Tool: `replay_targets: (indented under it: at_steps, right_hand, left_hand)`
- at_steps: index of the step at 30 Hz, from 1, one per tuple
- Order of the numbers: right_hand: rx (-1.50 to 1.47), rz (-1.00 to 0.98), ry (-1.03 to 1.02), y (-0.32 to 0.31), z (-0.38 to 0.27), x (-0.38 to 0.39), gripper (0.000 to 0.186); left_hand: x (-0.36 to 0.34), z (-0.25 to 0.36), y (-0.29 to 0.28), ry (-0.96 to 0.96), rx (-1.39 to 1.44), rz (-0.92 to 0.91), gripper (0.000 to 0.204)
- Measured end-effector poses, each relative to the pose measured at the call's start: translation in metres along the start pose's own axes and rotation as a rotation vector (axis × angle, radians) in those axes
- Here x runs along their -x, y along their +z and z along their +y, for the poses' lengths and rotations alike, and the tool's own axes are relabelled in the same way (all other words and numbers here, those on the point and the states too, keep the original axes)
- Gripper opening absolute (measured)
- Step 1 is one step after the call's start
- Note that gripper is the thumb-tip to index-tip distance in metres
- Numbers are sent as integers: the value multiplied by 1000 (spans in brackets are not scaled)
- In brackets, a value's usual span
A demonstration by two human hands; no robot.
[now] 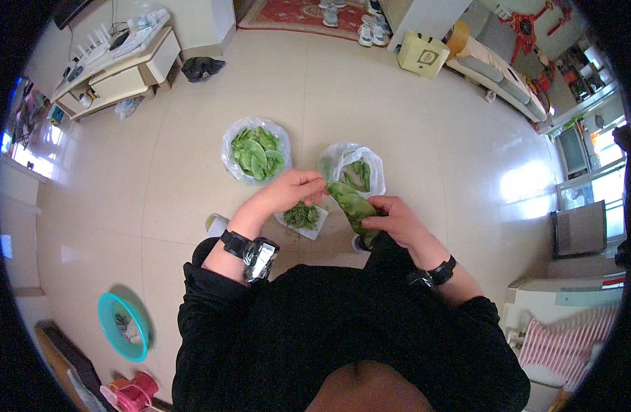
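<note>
My right hand (pixel 396 223) grips a broad, flat green bean pod (pixel 351 204) by its lower part. My left hand (pixel 293 191) pinches the pod's upper tip with thumb and finger. Beyond my hands, a plastic bag (pixel 230 154) full of similar pods (pixel 257 147) rests on the floor at the left. To its right sits another open plastic bag (pixel 374 165) with a few pods inside. Between and just below the bags, a white sheet (pixel 310 231) holds a pile of small green scraps (pixel 300 214), partly hidden by my left hand.
A turquoise tub (pixel 140 323) and pink items (pixel 137 391) are at lower left. A white cabinet (pixel 120 72) and black bag (pixel 202 67) stand back left; shoes (pixel 370 31) on a red rug (pixel 274 17), a yellow bag (pixel 418 51) and sofa (pixel 497 89) behind; white furniture (pixel 535 295) at lower right.
</note>
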State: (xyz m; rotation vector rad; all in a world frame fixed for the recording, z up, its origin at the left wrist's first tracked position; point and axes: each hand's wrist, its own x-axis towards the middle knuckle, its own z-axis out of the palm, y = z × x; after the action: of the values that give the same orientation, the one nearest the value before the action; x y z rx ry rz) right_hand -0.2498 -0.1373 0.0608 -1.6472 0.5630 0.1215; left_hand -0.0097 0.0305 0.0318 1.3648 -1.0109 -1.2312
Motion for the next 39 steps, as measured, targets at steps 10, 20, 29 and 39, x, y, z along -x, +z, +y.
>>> replay_targets:
  at_steps: [10, 20, 29, 39]
  right_hand:
    - [-148, 207, -183, -12, -33, -58, 22]
    - [199, 297, -369, -20, -40, -105, 25]
    - [-8, -46, -278, 6, -23, -117, 26]
    - [-253, -129, -128, 20, 6, -128, 36]
  left_hand:
    - [16, 1, -29, 29, 224, 298, 27]
    - [3, -3, -32, 54, 385, 250, 24]
    - [-10, -5, -20, -57, 489, 120, 23]
    - [-22, -7, -15, -147, 239, 180, 24]
